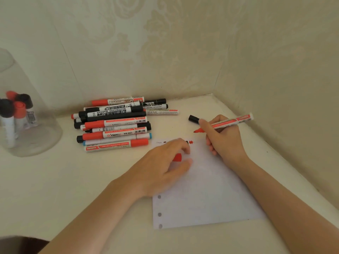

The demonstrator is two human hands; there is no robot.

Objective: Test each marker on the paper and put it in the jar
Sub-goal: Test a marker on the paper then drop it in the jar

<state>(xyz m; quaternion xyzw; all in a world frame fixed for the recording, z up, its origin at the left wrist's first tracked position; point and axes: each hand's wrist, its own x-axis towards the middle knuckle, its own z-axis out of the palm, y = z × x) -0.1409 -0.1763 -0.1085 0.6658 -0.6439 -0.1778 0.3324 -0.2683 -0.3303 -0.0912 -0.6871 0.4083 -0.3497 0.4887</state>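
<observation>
Right hand is gripping an uncapped red marker, tip pointing left and slightly down, hovering just off the paper's top edge, beside a fresh red mark. Marker's long axis is running tip-left to tail-right, tail tilted toward the wall.

Left hand is resting on the paper's top-left area, fingers curled round the red cap, pinning the sheet.

Hands are sitting near each other; cap lies just left of and below the tip, so recapping is looking like the next step.

Jar, holding several markers, is standing well left of the paper, beyond the marker pile, so the left hand is nearer to it. A loose black cap is lying just beyond the right hand's fingers.
</observation>
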